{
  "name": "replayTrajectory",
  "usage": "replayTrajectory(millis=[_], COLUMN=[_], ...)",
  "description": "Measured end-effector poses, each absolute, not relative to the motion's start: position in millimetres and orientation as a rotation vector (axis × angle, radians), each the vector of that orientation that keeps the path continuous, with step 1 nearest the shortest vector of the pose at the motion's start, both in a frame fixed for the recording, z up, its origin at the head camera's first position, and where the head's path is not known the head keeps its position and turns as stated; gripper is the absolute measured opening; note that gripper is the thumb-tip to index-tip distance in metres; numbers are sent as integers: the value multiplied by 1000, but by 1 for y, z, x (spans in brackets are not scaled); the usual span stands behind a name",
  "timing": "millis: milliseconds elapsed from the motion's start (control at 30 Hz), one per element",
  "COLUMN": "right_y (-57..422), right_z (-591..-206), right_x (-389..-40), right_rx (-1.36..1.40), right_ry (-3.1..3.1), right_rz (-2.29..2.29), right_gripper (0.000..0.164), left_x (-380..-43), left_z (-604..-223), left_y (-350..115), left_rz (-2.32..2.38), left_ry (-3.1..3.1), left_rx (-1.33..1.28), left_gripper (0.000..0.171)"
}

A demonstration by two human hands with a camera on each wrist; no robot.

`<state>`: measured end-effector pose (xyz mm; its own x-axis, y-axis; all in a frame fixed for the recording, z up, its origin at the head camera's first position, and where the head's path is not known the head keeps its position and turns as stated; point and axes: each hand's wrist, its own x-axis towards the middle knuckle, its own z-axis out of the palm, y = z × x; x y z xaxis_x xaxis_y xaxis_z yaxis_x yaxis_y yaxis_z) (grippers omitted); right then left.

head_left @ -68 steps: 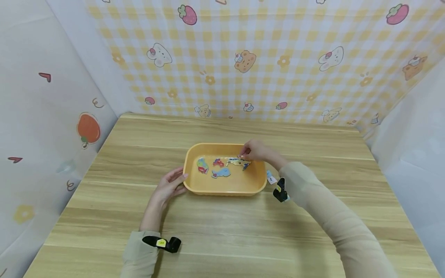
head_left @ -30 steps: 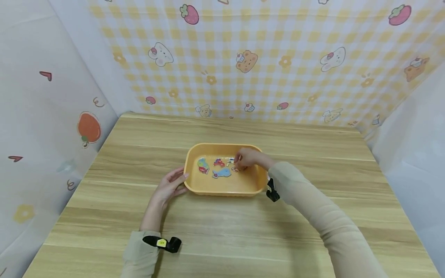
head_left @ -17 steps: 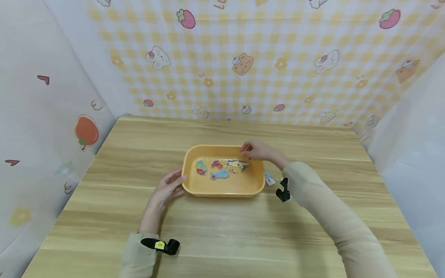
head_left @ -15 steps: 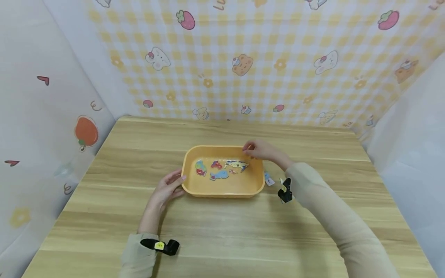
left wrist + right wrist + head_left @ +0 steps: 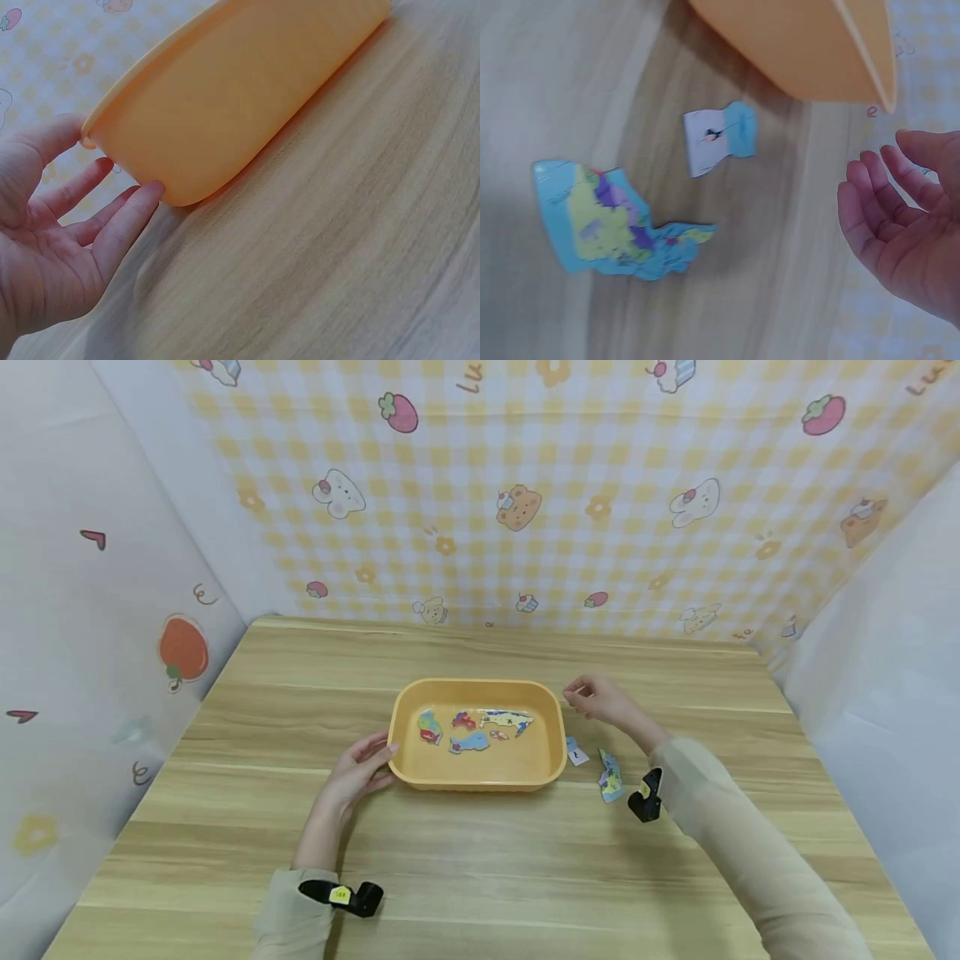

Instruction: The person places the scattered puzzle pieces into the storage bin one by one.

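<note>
A yellow plastic tub [image 5: 480, 777] stands on the table. My left hand [image 5: 362, 768] holds its left end, the thumb over the rim and the other fingertips against the outer wall in the left wrist view. Flat puzzle pieces lie inside: a green and red one [image 5: 430, 727], a small red one [image 5: 463, 720], a blue whale-shaped one [image 5: 469, 742], a long cream and blue one [image 5: 507, 720] and a tiny pale one [image 5: 498, 736]. Just beyond the tub's right end hovers my right hand [image 5: 600, 697], fingers loosely curled, nothing between them in the right wrist view.
Right of the tub lie two more pieces on the wooden table [image 5: 465, 868]: a white and blue one [image 5: 718, 139] near the wall and a larger blue, yellow and purple one [image 5: 615, 221]. Patterned cloth [image 5: 450, 460] hangs behind the table.
My right hand dipped into the tub, then lifted and moved right past its end. The tiny pale piece now shows inside. The left hand stays at the rim; the head view tilts slightly.
</note>
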<state>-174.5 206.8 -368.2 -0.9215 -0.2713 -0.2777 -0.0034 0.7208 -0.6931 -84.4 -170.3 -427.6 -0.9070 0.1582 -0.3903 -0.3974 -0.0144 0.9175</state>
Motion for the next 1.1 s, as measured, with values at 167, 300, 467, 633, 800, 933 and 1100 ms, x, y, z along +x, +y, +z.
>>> replayTrajectory(millis=[167,300,467,633,800,933,1100], right_y=[212,214,211,205,201,198,196], right_z=[-382,-390,-398,-403,-404,-404,-401], right_x=[-168,-161,-154,-149,-148,-149,-150], right_rx=[-240,-268,-241,-216,-177,-134,-75], right_ry=[2529,2524,2574,2573,2564,2563,2561], right_rz=[-968,-874,-771,-760,-783,-773,-759], right_gripper=[25,26,35,33,27,26,31], left_x=[-84,-85,-85,-85,-84,-84,-85], left_z=[-428,-429,-429,-429,-429,-430,-428], left_y=[-170,-170,-170,-171,-171,-170,-170], left_rz=[1985,1985,1982,1985,1995,1999,2012], left_ry=[1883,1883,1886,1886,1875,1867,1861], left_rx=[-268,-286,-293,-285,-271,-275,-271], left_gripper=[62,62,62,63,63,62,61])
